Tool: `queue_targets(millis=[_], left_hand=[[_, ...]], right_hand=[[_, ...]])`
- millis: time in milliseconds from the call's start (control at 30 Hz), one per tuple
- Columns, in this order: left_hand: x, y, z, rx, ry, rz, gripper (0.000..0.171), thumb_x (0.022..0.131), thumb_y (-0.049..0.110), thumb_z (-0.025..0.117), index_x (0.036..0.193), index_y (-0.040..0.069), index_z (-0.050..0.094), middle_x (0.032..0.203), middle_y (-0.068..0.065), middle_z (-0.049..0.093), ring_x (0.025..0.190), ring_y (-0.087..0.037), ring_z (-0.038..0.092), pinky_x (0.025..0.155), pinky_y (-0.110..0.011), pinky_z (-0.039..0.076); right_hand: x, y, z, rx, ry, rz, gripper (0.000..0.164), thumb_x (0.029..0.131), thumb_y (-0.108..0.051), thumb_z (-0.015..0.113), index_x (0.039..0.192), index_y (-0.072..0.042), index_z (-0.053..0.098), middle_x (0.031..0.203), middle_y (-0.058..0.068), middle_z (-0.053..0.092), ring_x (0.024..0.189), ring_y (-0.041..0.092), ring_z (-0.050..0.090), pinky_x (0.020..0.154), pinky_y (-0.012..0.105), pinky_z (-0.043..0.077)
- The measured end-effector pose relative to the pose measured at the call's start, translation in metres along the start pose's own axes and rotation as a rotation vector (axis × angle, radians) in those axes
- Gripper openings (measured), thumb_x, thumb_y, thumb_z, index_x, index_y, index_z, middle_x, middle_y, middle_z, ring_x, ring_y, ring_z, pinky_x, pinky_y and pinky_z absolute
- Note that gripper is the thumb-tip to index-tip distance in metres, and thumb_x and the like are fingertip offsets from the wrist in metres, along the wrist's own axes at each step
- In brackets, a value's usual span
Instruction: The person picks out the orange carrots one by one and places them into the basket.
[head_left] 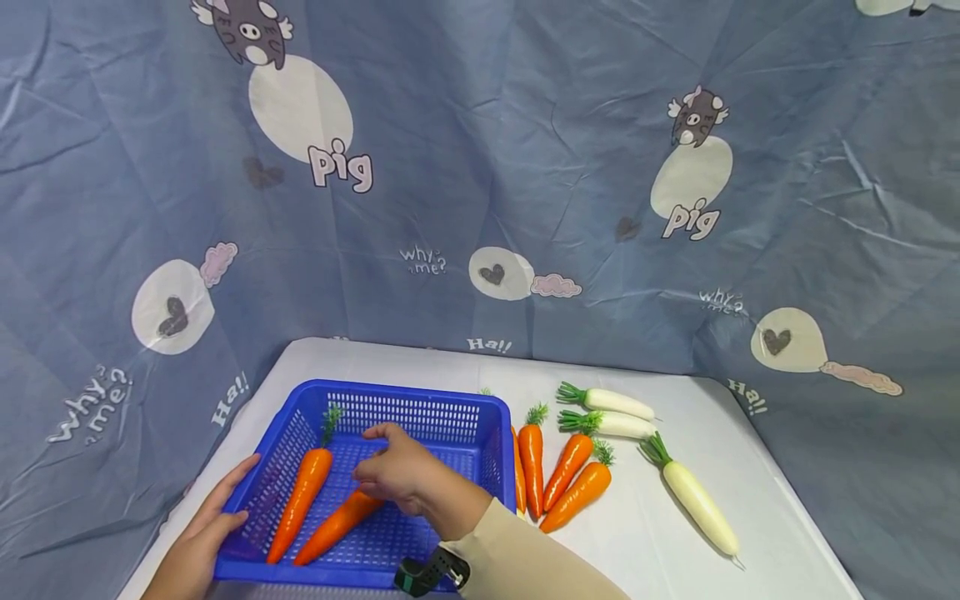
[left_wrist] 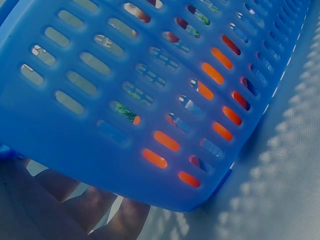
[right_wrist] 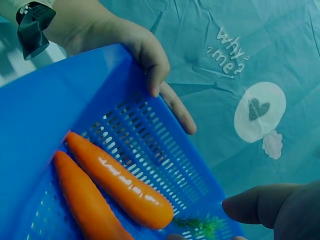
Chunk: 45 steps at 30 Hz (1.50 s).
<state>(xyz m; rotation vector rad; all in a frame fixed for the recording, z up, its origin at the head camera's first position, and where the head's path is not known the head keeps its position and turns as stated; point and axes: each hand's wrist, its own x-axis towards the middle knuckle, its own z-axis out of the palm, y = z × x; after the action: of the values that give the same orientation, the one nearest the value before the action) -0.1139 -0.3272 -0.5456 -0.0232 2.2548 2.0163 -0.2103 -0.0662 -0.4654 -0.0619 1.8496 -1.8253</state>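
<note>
Left hand [head_left: 197, 537] grips blue slotted plastic basket [head_left: 420, 391]; right hand [head_left: 408, 475], grip indeterminable, may drag glossy orange carrot [head_left: 339, 527] if withdrawn low.

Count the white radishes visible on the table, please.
3: the back radish, the middle radish just in front, and the front radish farther right, all right of the blue basket, which may hide others.

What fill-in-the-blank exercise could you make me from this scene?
The basket is coloured ____.
Inside it lie ____ carrots.
The person's ____ hand holds the basket's rim.
Near the loose carrots, ____ white radishes lie on the table.

Missing words: blue; two; left; three.
</note>
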Motion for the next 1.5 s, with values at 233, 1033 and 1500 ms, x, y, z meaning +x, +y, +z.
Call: queue_targets(millis=[233, 1033, 1500], left_hand=[[-0.001, 0.002, 0.000, -0.048, -0.021, -0.066, 0.068, 0.108, 0.004, 0.026, 0.169, 0.029, 0.010, 0.158, 0.003, 0.023, 0.114, 0.014, 0.052, 0.086, -0.024, 0.054], [0.001, 0.002, 0.001, -0.056, 0.000, -0.068, 0.068, 0.107, 0.002, 0.025, 0.169, 0.028, 0.010, 0.145, 0.016, 0.028, 0.111, 0.007, 0.058, 0.085, -0.028, 0.057], [-0.001, 0.000, -0.001, -0.067, -0.024, -0.017, 0.068, 0.108, 0.002, 0.025, 0.169, 0.028, 0.010, 0.139, 0.024, 0.034, 0.113, 0.008, 0.058, 0.086, -0.027, 0.056]], right_hand=[[-0.003, -0.001, -0.003, 0.029, -0.010, -0.005, 0.054, 0.082, 0.015, 0.067, 0.127, -0.014, 0.057, 0.102, 0.009, 0.050, 0.081, 0.020, 0.061, 0.075, 0.031, 0.060], [-0.026, -0.012, -0.022, 0.086, -0.098, -0.082, 0.052, 0.085, 0.008, 0.072, 0.131, -0.010, 0.057, 0.112, 0.012, 0.058, 0.098, 0.028, 0.069, 0.084, 0.035, 0.061], [-0.042, -0.010, -0.044, 0.064, -0.112, -0.138, 0.052, 0.086, 0.005, 0.071, 0.134, -0.008, 0.056, 0.120, 0.017, 0.059, 0.104, 0.030, 0.069, 0.091, 0.039, 0.060]])
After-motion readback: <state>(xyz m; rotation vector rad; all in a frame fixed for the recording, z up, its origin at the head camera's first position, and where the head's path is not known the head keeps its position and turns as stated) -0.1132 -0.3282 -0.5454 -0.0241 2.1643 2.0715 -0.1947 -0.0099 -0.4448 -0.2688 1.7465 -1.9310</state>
